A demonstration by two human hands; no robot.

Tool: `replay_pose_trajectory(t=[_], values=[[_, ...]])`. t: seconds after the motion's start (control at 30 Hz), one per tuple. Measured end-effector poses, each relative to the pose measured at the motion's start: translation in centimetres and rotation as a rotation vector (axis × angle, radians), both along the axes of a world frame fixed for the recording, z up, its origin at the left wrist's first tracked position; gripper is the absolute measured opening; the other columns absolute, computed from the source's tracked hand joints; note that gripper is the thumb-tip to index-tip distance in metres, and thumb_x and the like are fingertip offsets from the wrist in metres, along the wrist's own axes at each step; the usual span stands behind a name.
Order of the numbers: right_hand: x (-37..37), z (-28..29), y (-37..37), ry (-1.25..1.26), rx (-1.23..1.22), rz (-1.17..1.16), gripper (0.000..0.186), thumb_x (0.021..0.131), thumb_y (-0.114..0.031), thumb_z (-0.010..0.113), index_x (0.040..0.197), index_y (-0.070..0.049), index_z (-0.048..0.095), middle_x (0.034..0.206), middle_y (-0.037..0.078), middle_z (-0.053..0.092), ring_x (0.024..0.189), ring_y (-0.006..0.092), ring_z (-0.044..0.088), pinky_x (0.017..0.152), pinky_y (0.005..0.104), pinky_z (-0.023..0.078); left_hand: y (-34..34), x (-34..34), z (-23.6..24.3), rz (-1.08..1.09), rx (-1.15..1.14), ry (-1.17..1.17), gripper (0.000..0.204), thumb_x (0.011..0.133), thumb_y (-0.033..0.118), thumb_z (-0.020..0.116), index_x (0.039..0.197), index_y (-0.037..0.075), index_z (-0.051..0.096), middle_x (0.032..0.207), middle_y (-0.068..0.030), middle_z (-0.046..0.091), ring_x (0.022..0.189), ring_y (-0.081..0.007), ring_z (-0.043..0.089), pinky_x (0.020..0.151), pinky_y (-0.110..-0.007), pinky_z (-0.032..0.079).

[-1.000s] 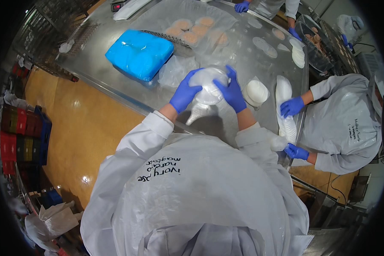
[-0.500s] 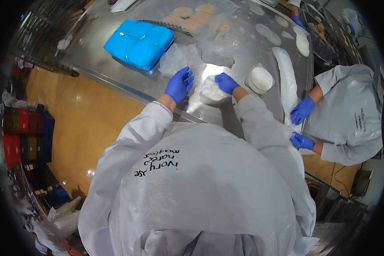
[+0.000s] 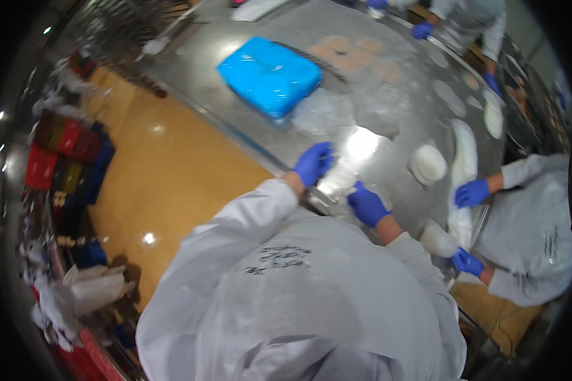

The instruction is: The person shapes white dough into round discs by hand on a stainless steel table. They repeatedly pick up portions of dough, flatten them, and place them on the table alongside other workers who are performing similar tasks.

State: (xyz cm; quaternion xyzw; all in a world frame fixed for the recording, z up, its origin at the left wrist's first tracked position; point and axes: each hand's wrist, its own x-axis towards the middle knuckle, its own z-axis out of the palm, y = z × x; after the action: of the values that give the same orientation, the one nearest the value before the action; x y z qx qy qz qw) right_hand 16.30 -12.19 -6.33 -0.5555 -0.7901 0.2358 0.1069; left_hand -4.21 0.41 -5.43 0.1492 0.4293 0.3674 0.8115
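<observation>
Left hand (image 3: 313,165) and right hand (image 3: 369,205) apart, fingers curled, near edge of steel table (image 3: 421,105). Blur: cannot tell whether either grips anything. White disc stack (image 3: 428,165) on table, beyond and right of right hand. Probably light, layers soft and slippery; best cupped from both sides. Clear plastic film (image 3: 324,113) beyond left hand: likely flimsy, clingy; pinch an edge.

right hand (image 3: 367,204) drawn back toward the apron (image 3: 286,298), white film (image 3: 437,237), seemingly, again at co-worker's hand (image 3: 468,262)
</observation>
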Motion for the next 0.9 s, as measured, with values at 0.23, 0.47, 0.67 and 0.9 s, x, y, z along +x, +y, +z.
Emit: replay_pose_trajectory(t=[0.23,0.47,0.67,0.9], values=[[-2.8,1.4,0.3,-0.162,0.025,0.066,0.010,0.077,-0.010,0.058,0.077,-0.010,0.068,0.110,0.018,0.053,0.080,0.0339,0.063,0.070,0.0446,0.051,-1.6,-1.4,0.5,-0.110,-0.004,0.056,0.027,0.093,0.026,0.054,0.115,0.010,0.057,0.103,-0.0049,0.057,0.085,-0.0142,0.058,0.065,-0.026,0.047],[-3.0,1.6,0.3,-0.219,-0.055,0.081,0.013,0.076,-0.008,0.056,0.081,-0.010,0.069,0.113,0.019,0.052,0.081,0.0351,0.063,0.071,0.0444,0.051,-2.9,-4.4,1.9,-0.018,0.008,0.106,0.027,0.093,0.026,0.054,0.116,0.011,0.055,0.102,-0.0019,0.055,0.080,-0.0113,0.054,0.064,-0.024,0.045],[-2.5,-0.1,-0.2,-0.210,-0.125,0.034,0.013,0.078,-0.008,0.055,0.083,-0.009,0.068,0.117,0.020,0.051,0.081,0.0348,0.063,0.071,0.0454,0.051,-2.6,-4.1,0.5,-0.129,-0.068,0.120,0.031,0.094,0.030,0.052,0.119,0.011,0.055,0.114,-0.0037,0.056,0.098,-0.0158,0.059,0.067,-0.025,0.046],[0.5,2.3,3.0,0.909,-0.208,0.068,0.017,0.086,-0.017,0.057,0.089,-0.003,0.066,0.106,0.011,0.061,0.099,0.0241,0.056,0.094,0.0343,0.041,-2.2,-1.1,0.8,-0.312,0.008,-0.027,0.045,0.098,0.031,0.044,0.137,0.008,0.044,0.131,-0.0083,0.052,0.119,-0.0159,0.050,0.100,-0.031,0.041]])
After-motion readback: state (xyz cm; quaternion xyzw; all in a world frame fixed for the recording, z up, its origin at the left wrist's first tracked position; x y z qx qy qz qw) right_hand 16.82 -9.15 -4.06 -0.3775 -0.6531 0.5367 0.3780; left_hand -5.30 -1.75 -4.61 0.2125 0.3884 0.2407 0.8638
